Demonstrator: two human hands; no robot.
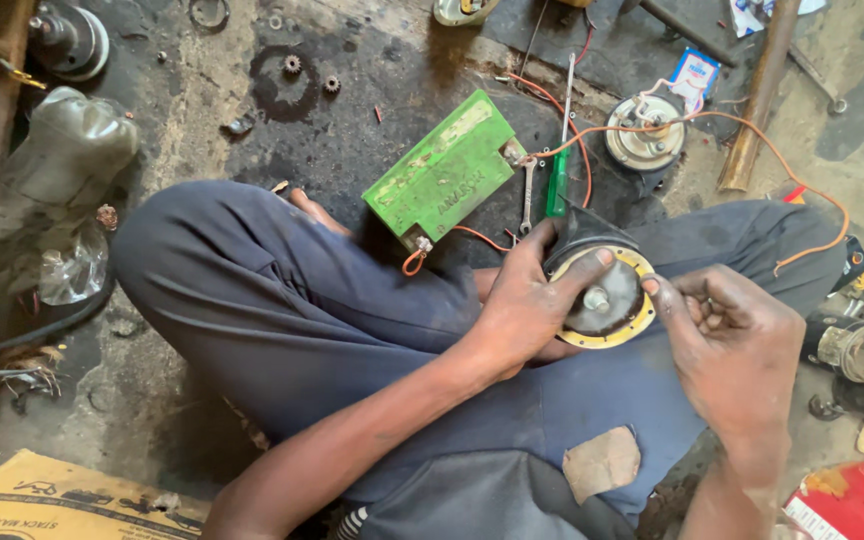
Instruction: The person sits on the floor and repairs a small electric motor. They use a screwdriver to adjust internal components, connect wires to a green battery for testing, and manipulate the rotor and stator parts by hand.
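Two hands meet on a round horn (604, 300) held over the lap, at about three o'clock from frame centre. Left hand (522, 305) grasps the horn, its thumb lying across the face; right hand (732, 345) is curled, fingertips pinching at the yellow rim. At twelve o'clock from the horn lies a green screwdriver (559, 185), with a green battery (449, 170) at ten o'clock, orange wires trailing from its terminals. Judging the risk: the horn could slip off the lap, or a loose wire could touch across the terminals and spark.
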